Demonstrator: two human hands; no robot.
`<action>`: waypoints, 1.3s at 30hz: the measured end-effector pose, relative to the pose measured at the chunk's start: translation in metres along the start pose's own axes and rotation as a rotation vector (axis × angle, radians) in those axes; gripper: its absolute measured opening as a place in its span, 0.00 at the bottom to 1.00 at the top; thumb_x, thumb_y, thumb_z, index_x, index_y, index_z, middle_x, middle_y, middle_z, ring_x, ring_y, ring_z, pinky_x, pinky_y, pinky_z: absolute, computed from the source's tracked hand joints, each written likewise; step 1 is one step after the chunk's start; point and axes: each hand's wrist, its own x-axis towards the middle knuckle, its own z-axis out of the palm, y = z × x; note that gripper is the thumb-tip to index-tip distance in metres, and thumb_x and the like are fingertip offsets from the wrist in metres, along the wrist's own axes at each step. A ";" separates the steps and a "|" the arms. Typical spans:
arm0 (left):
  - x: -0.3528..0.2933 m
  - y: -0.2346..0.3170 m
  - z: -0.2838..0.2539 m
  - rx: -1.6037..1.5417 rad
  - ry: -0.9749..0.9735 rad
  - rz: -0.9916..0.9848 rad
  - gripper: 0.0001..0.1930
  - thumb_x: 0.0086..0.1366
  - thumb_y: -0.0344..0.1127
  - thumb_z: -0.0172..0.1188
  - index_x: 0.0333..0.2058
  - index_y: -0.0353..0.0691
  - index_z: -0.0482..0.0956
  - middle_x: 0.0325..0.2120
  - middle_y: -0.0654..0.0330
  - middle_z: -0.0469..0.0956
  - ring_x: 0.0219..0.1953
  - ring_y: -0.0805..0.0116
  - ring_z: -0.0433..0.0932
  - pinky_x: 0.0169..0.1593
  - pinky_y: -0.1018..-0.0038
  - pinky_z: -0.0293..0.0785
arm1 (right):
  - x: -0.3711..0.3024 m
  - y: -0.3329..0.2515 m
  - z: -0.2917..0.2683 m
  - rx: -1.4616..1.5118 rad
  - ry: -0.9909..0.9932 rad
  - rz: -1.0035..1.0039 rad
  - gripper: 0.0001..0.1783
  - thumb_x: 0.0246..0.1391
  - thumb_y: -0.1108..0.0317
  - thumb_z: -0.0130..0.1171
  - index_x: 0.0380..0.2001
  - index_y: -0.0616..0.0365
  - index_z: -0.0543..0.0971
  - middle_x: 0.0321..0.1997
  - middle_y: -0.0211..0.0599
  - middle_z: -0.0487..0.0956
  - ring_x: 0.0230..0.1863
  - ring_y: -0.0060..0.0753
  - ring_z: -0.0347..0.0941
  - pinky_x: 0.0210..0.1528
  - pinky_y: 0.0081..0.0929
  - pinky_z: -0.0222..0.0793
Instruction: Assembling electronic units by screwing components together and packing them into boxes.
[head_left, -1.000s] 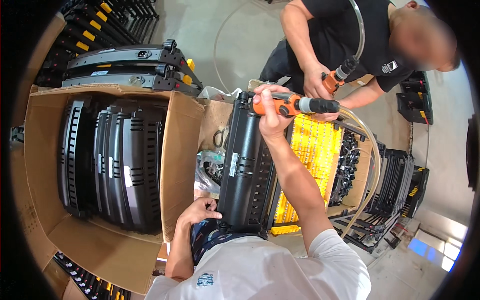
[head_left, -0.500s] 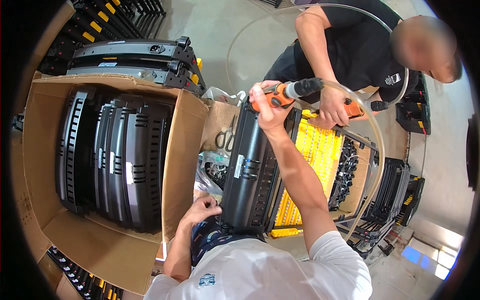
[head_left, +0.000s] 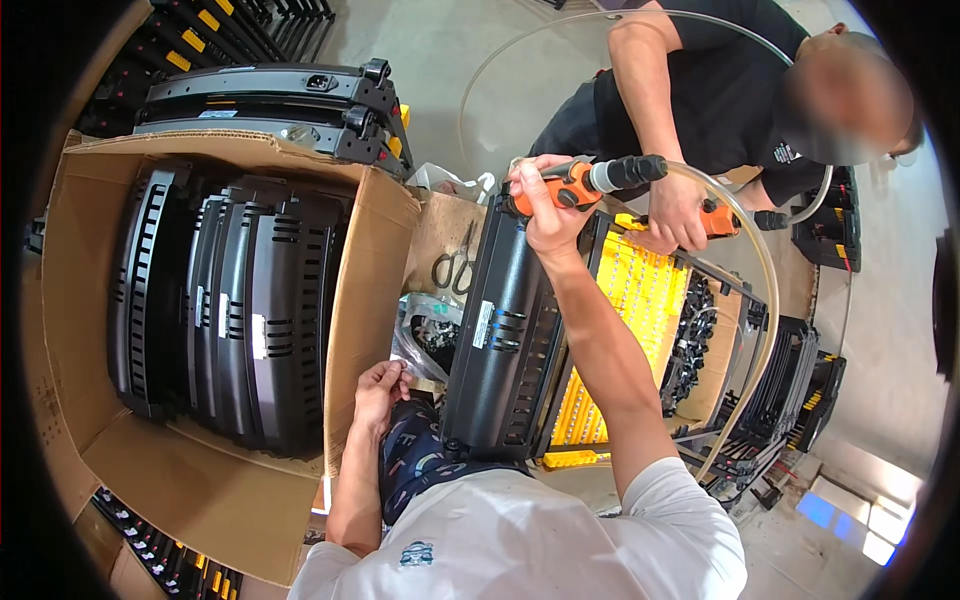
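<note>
My right hand [head_left: 548,215] grips an orange air screwdriver [head_left: 572,190], with a clear hose at its dark rear end. It is over the far end of a long black slotted cover [head_left: 490,370]; its tip is hidden behind the hand. My left hand [head_left: 380,395] is closed, with fingertips pressed together beside a clear plastic bag [head_left: 425,335] of small dark parts. Whether anything is between those fingers I cannot make out. The cover lies along a frame beside a bright yellow slotted rack [head_left: 630,300].
An open cardboard box [head_left: 385,250] with several black covers stands on the left. Black scissors [head_left: 455,268] lie beyond the bag. Across from me a co-worker's hand [head_left: 680,215] is at a second orange tool [head_left: 720,218]. A clear hose [head_left: 768,300] loops across the right side.
My left hand has moved left and away from me, off the cover's near corner to the bag. My right hand and the air screwdriver have shifted slightly right.
</note>
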 end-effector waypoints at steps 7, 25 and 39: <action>0.002 0.000 0.010 0.002 -0.059 0.002 0.10 0.68 0.35 0.52 0.38 0.32 0.76 0.24 0.62 0.75 0.22 0.76 0.71 0.27 0.79 0.70 | -0.003 -0.002 -0.002 -0.033 0.017 -0.002 0.05 0.51 0.77 0.59 0.31 0.63 0.73 0.25 0.41 0.77 0.23 0.25 0.72 0.30 0.24 0.71; -0.085 -0.003 0.093 -0.254 -0.745 0.003 0.06 0.60 0.30 0.63 0.34 0.36 0.77 0.26 0.60 0.77 0.24 0.73 0.72 0.28 0.77 0.70 | -0.223 -0.207 -0.028 0.289 0.174 0.011 0.12 0.58 0.60 0.48 0.37 0.58 0.70 0.30 0.42 0.74 0.26 0.31 0.66 0.33 0.33 0.64; -0.152 -0.079 0.064 -0.206 -0.871 0.047 0.08 0.57 0.33 0.66 0.30 0.39 0.75 0.22 0.63 0.74 0.20 0.78 0.64 0.24 0.81 0.59 | -0.339 -0.244 -0.024 0.253 0.205 0.001 0.14 0.58 0.57 0.48 0.35 0.58 0.70 0.31 0.42 0.74 0.25 0.29 0.66 0.32 0.33 0.64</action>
